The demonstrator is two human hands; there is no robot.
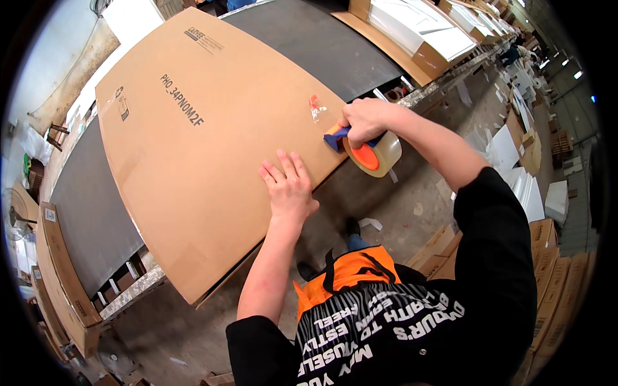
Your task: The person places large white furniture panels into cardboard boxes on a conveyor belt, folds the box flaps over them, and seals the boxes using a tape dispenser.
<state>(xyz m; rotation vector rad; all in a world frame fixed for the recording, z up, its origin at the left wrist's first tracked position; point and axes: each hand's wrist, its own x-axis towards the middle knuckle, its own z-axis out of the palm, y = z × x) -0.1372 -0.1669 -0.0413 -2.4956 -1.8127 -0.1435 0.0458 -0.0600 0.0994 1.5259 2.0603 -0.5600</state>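
Note:
A large flat cardboard box (212, 148) lies across the conveyor belt, its near edge jutting past the belt's side toward me. My left hand (291, 190) rests flat on the box near that edge, fingers stretched out. Gripped in my right hand (368, 121) is a tape dispenser (335, 138) with a blue body, an orange hub and a wide roll of clear tape. It is at the box's right near edge; whether its tape touches the board I cannot tell. Just beyond it, a small red and clear patch (315, 108) marks the box top.
The dark conveyor belt (315, 45) runs on both sides of the box. An open carton with white panels (418, 29) stands farther along at the upper right. More cartons (61, 270) sit at the left, and stacked boxes (553, 289) stand at the right on the floor.

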